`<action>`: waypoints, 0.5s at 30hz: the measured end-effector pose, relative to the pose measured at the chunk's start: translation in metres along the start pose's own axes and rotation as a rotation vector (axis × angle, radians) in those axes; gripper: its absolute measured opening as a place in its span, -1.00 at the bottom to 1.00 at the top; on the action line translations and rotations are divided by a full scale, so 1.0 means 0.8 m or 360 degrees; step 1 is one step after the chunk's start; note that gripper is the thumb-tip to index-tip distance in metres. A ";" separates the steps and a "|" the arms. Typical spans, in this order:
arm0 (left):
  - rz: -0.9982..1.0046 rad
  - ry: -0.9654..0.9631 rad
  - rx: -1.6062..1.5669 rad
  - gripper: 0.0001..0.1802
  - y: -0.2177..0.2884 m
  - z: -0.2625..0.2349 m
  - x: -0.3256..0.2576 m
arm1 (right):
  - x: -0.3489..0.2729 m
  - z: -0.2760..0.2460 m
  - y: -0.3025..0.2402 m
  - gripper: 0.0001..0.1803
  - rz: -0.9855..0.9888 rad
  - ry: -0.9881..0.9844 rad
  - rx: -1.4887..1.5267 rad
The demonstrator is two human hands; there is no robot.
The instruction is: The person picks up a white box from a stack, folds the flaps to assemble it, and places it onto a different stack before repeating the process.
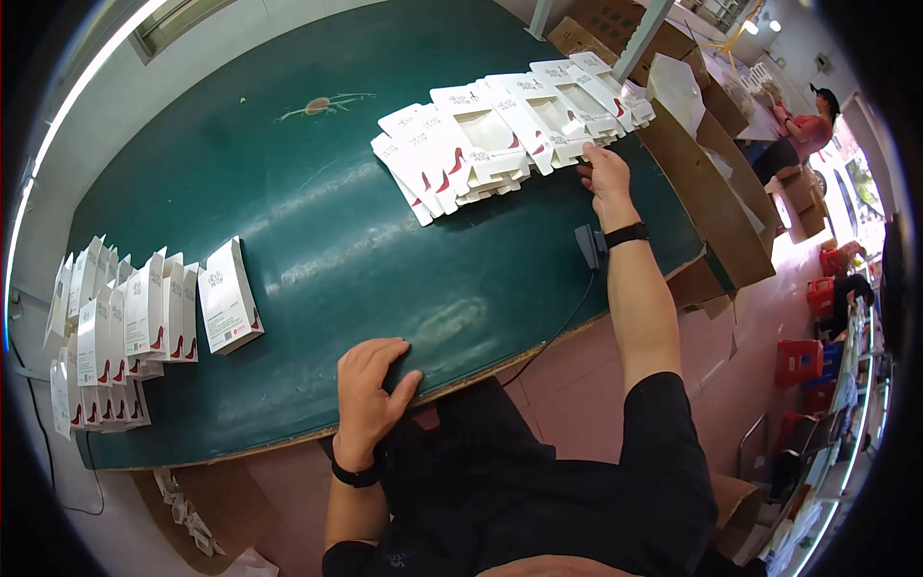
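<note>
Flattened white cartons [449,139] with red high-heel shoe prints and cut-out windows lie overlapping in a long pile at the far right of the table. My right hand [609,181] reaches to the pile's near edge, its fingers bent and pinching the edge of a flat carton [567,132]. My left hand [370,389] is over the table's front edge, thumb apart from the fingers, holding nothing. Left of it, a folded white box [229,296] stands on the green table by itself. Beside that box, several more folded boxes [144,308] stand in close rows.
The green tabletop [317,207] spans the view. A small grey device [590,247] with a cable sits near my right wrist. Open brown cardboard boxes [716,192] stand against the table's right end. Farther right are another person [808,130] and red stools [798,362].
</note>
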State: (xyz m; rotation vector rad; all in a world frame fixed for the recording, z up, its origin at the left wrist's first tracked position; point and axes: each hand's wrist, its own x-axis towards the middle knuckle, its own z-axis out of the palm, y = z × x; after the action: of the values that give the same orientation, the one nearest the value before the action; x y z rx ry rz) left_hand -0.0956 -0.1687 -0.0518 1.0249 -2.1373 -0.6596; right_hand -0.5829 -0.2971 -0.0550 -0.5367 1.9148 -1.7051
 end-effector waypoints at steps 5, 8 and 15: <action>0.0031 0.0038 -0.0030 -0.57 -0.003 0.002 0.000 | -0.005 0.007 -0.003 -0.75 -0.0032 -0.0063 0.0424; 0.0002 0.0007 -0.0042 -0.57 -0.004 -0.001 -0.006 | -0.038 0.006 -0.012 -0.78 -0.0150 -0.0105 0.0602; -0.0173 -0.0025 -0.0175 -0.54 -0.006 -0.007 -0.016 | -0.162 0.002 -0.026 -0.83 -0.0624 -0.0285 0.0804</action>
State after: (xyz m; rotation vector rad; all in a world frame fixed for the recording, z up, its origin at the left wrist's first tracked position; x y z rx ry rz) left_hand -0.0832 -0.1615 -0.0561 1.0846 -2.0455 -0.8304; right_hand -0.4810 -0.2228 -0.0194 -0.8628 1.2384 -2.2014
